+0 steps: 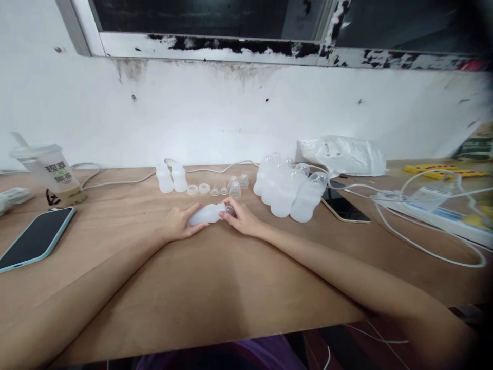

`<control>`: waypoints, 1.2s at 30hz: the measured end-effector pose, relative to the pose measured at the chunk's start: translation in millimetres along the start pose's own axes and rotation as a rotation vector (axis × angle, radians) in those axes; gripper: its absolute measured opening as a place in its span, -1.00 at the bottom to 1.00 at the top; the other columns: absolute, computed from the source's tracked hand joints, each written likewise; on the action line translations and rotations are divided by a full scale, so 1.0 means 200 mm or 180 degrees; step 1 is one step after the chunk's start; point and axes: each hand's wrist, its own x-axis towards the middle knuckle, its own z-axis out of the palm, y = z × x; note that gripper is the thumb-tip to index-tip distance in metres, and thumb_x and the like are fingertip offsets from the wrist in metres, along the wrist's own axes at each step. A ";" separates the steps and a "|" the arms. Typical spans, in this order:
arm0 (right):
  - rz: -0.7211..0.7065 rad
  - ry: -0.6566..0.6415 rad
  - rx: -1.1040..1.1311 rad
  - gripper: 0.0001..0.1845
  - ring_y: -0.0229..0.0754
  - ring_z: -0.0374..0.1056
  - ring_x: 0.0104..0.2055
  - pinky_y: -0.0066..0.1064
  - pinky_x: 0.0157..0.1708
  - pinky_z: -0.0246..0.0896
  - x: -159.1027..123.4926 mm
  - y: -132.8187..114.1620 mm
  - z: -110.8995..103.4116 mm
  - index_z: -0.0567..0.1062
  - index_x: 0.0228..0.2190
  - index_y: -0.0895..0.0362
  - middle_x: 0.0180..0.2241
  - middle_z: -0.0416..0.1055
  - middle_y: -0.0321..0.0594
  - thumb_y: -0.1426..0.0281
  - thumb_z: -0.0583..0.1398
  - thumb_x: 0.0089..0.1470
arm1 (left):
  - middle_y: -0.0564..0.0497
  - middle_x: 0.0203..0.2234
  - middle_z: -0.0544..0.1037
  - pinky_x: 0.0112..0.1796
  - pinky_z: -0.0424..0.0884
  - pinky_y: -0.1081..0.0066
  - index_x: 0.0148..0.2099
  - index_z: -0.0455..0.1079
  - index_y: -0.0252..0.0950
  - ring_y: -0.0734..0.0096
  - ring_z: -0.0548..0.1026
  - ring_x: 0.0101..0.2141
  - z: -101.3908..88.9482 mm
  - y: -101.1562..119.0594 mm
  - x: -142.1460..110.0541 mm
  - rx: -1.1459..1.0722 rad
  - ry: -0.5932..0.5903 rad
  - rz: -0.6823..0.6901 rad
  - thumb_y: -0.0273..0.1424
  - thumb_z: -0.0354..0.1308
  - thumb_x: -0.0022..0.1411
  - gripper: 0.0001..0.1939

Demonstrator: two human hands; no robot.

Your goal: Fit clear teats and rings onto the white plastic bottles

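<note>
A frosted white baby bottle (206, 214) lies on its side above the brown tabletop, its neck toward the right. My left hand (179, 223) is closed round the bottle's body, with the base near the palm. At the neck end, my right hand (244, 218) grips the collar and clear top with its fingertips. Just behind are two white collar rings (204, 188), two clear nipples (214, 191) and several clear domed caps (234, 188). Two open-necked bottles (179, 178) stand upright behind the rings. To the right, several bottles with clear caps (282, 198) are grouped closely together.
A drink cup (57, 174) with a straw and a phone (38, 239) are at the left. On the right lie another phone (344, 205), a plastic bag (342, 155), a power strip (442, 213) and looping white cables (400, 234). The wall borders the table's back.
</note>
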 end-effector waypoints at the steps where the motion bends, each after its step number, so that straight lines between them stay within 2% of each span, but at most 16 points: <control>1: 0.0092 0.0016 0.0125 -0.72 -0.35 0.16 -0.58 -0.47 -0.53 0.07 0.00 -0.01 0.00 0.21 -0.29 0.14 -0.51 0.27 -0.31 0.20 0.01 0.03 | -0.05 -0.35 0.49 -0.49 0.30 0.47 -0.10 0.24 -0.33 0.35 0.47 -0.42 0.00 0.00 0.00 0.0129 0.0109 0.0117 -0.09 -0.03 0.09 -0.55; 4: 0.0262 -0.0001 0.0547 -0.70 -0.39 0.11 -0.64 -0.49 -0.57 0.06 -0.01 -0.04 0.02 0.18 -0.30 0.13 -0.58 0.21 -0.39 0.17 0.02 0.02 | -0.09 -0.28 0.47 -0.46 0.31 0.47 -0.11 0.24 -0.34 0.34 0.47 -0.35 0.01 0.00 -0.01 0.0474 0.0379 0.0492 -0.15 -0.05 0.12 -0.60; 7: 0.0365 0.0012 0.0767 -0.69 -0.39 0.12 -0.65 -0.50 -0.58 0.06 0.00 -0.04 0.02 0.18 -0.31 0.11 -0.61 0.18 -0.42 0.13 0.01 0.02 | -0.11 -0.26 0.47 -0.47 0.30 0.47 -0.11 0.24 -0.34 0.32 0.46 -0.33 0.02 0.00 0.00 0.0714 0.0477 0.0560 -0.15 -0.06 0.13 -0.60; 10: 0.0282 0.0215 0.0566 -0.71 -0.33 0.20 -0.56 -0.44 -0.48 0.13 0.03 0.01 0.01 0.24 -0.35 0.10 -0.57 0.23 -0.37 0.14 -0.07 0.07 | -0.09 -0.28 0.47 -0.53 0.26 0.46 -0.12 0.25 -0.31 0.30 0.47 -0.37 0.03 0.01 0.01 0.0761 0.0319 0.0275 -0.10 -0.08 0.11 -0.57; 13: 0.0162 0.0882 0.0161 -0.65 -0.23 0.28 -0.31 -0.32 -0.26 0.17 0.07 0.12 -0.03 0.28 -0.29 0.08 -0.38 0.33 -0.25 0.22 -0.21 0.14 | -0.08 -0.30 0.48 -0.52 0.27 0.44 -0.08 0.23 -0.28 0.25 0.48 -0.38 0.02 0.03 0.02 0.0636 -0.0025 -0.0244 -0.03 -0.09 0.08 -0.51; 15: 0.0083 0.1281 -0.0345 -0.69 -0.15 0.22 -0.13 -0.23 -0.12 0.11 0.09 0.22 -0.07 0.25 -0.18 0.09 -0.21 0.31 -0.15 0.28 -0.16 0.12 | -0.06 -0.33 0.49 -0.49 0.28 0.42 -0.04 0.20 -0.26 0.21 0.48 -0.39 0.00 0.04 0.03 0.0478 -0.0195 -0.0622 -0.01 -0.09 0.05 -0.47; 16: -0.0015 0.1299 -0.0689 -0.68 -0.10 0.15 -0.05 -0.18 -0.06 0.05 0.10 0.26 -0.09 0.22 -0.12 0.11 -0.12 0.26 -0.11 0.31 -0.09 0.09 | -0.05 -0.34 0.49 -0.48 0.28 0.41 -0.03 0.19 -0.25 0.20 0.47 -0.39 0.00 0.04 0.04 0.0389 -0.0228 -0.0786 -0.01 -0.08 0.05 -0.46; 18: -0.0204 0.1036 -0.1270 -0.58 -0.03 -0.03 0.09 -0.12 0.04 -0.08 0.11 0.33 -0.11 0.17 -0.03 0.15 0.01 0.14 -0.08 0.39 -0.02 0.02 | -0.02 -0.36 0.49 -0.45 0.29 0.40 -0.05 0.18 -0.23 0.19 0.47 -0.38 -0.02 0.04 0.05 0.0209 -0.0218 -0.1027 -0.02 -0.07 0.04 -0.49; 20: -0.0305 0.0766 -0.1616 -0.51 0.00 -0.12 0.13 -0.08 0.06 -0.12 0.12 0.36 -0.12 0.15 0.01 0.17 0.05 0.09 -0.10 0.44 0.00 -0.02 | 0.00 -0.36 0.48 -0.42 0.30 0.39 -0.08 0.19 -0.21 0.20 0.46 -0.35 -0.02 0.03 0.05 0.0042 -0.0162 -0.1154 -0.04 -0.06 0.04 -0.53; 23: -0.0382 0.0771 -0.1774 -0.57 0.00 -0.01 0.06 -0.09 0.03 -0.05 0.11 0.34 -0.11 0.20 -0.03 0.16 -0.02 0.17 -0.10 0.45 -0.03 0.00 | 0.00 -0.34 0.48 -0.37 0.30 0.38 -0.11 0.18 -0.20 0.22 0.46 -0.33 -0.01 0.01 0.05 -0.0153 -0.0087 -0.1209 -0.04 -0.06 0.04 -0.55; 25: -0.0493 0.0834 -0.1713 -0.64 -0.04 0.08 -0.01 -0.13 -0.01 0.01 0.09 0.29 -0.11 0.25 -0.09 0.15 -0.09 0.21 -0.08 0.43 -0.05 0.04 | 0.01 -0.33 0.47 -0.36 0.30 0.38 -0.11 0.18 -0.20 0.23 0.45 -0.32 0.00 0.01 0.05 -0.0230 -0.0020 -0.1214 -0.04 -0.05 0.04 -0.56; 27: -0.0648 0.0732 -0.1544 -0.68 -0.09 0.14 -0.06 -0.19 -0.05 0.07 0.07 0.22 -0.10 0.28 -0.13 0.14 -0.14 0.22 -0.09 0.40 -0.04 0.06 | 0.01 -0.32 0.47 -0.36 0.30 0.38 -0.12 0.18 -0.20 0.24 0.45 -0.33 0.00 0.01 0.05 -0.0282 0.0022 -0.1204 -0.05 -0.05 0.04 -0.57; 30: -0.0803 0.0165 -0.1178 -0.68 -0.18 0.23 -0.18 -0.30 -0.15 0.16 0.03 0.14 -0.08 0.27 -0.12 0.11 -0.14 0.21 -0.12 0.33 -0.02 0.07 | 0.02 -0.32 0.46 -0.37 0.30 0.39 -0.13 0.18 -0.20 0.25 0.45 -0.33 -0.01 0.01 0.05 -0.0320 0.0027 -0.1150 -0.06 -0.05 0.05 -0.59; 33: -0.0816 -0.0365 -0.0881 -0.63 -0.21 0.25 -0.24 -0.31 -0.21 0.18 0.02 0.08 -0.06 0.24 -0.10 0.09 -0.13 0.23 -0.15 0.26 0.03 0.03 | 0.03 -0.32 0.46 -0.37 0.29 0.39 -0.14 0.19 -0.20 0.25 0.45 -0.33 0.00 0.01 0.05 -0.0309 0.0073 -0.1146 -0.05 -0.05 0.04 -0.59; 36: -0.0607 -0.0417 -0.0459 -0.59 -0.22 0.26 -0.31 -0.30 -0.27 0.18 0.02 0.06 -0.04 0.27 -0.16 0.07 -0.16 0.27 -0.18 0.22 0.15 -0.09 | 0.04 -0.32 0.46 -0.35 0.30 0.38 -0.14 0.20 -0.19 0.25 0.45 -0.32 0.00 0.01 0.05 -0.0335 0.0122 -0.1184 -0.04 -0.04 0.03 -0.58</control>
